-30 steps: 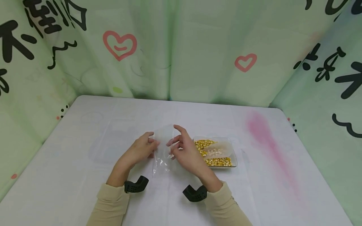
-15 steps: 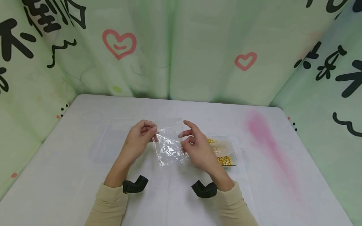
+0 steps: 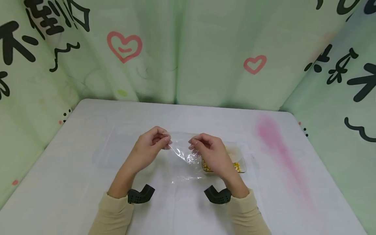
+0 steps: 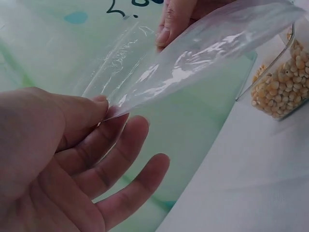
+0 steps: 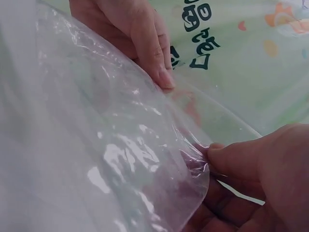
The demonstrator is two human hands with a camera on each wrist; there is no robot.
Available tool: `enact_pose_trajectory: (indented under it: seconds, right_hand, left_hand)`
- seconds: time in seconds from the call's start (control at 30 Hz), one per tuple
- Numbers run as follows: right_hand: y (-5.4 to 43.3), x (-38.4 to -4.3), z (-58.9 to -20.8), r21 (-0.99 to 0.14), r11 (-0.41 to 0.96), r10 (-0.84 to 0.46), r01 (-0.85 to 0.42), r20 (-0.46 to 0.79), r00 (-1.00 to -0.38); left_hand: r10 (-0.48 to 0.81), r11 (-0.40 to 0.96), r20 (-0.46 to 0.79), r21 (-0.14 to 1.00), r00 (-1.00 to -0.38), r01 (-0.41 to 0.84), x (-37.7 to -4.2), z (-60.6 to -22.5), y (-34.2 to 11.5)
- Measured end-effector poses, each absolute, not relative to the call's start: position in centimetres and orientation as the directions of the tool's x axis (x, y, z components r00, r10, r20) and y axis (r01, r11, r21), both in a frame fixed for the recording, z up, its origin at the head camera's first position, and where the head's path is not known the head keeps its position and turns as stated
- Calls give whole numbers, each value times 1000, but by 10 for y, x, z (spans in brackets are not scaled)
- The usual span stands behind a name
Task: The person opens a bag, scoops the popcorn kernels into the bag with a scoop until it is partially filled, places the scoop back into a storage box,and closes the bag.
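Note:
A clear plastic bag point(image 3: 186, 153) hangs between both hands above the table. My left hand point(image 3: 151, 147) pinches one side of its upper edge between thumb and forefinger; the other fingers are spread loosely in the left wrist view. On the other side, my right hand point(image 3: 212, 151) pinches the bag too, thumb on top in the right wrist view. Nothing shows inside the bag. Behind the right hand stands a clear rectangular container point(image 3: 243, 163) of yellow corn kernels point(image 4: 282, 89), with a whitish translucent scoop-like piece point(image 3: 233, 153) lying in it. The right hand partly hides the container.
A white cloth point(image 3: 73, 182) covers the table, with a pink stain point(image 3: 273, 140) at the right. Green curtains point(image 3: 205, 49) with hearts and black lettering enclose the back and sides. Each wrist wears a black camera mount point(image 3: 141, 195).
Both hands first shift apart with the bag spread between them. The right hand's raised fingers have since closed down to a pinch on the bag, and its wrist moved right, covering more of the container.

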State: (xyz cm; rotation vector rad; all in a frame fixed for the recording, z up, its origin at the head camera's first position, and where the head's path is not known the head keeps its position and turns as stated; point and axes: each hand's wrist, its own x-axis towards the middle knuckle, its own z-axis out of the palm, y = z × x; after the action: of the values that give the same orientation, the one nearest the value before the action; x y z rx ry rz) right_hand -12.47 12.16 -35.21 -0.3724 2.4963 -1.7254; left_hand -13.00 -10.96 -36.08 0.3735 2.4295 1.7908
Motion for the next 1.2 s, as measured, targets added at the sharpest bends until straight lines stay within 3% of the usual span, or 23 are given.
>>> enact_pose_trajectory:
  seconds: [0.17,0.37,0.5,0.67,0.83,1.2]
  right_hand:
    - [126,-125,-353,-924,342,-260,-171,82,-962]
    - [127,-123,-350,-893,409,-313,-188,56,-948]
    - [126,-122,-348,-873,434,-221,-221,135,-966]
    - [128,-118,-346,-881,375,-84,-288,277,-957]
    - [123,-115,-345,-908,299,-155,-294,258,-954]
    - [116,-115,-346,-929,281,-233,-240,176,-956]
  left_hand:
    - [290,317,90,930,-953,184,-128,-361,-107]
    - [227,341,197,901,-954,268,-127,-358,-103]
    - [139,360,264,884,-954,297,-127,-357,-102]
    - [23,371,302,883,-953,289,-124,-357,-102]
    - [-35,385,385,857,-922,343,-121,-355,-96]
    - [106,441,497,753,-861,489,-115,-352,-74]
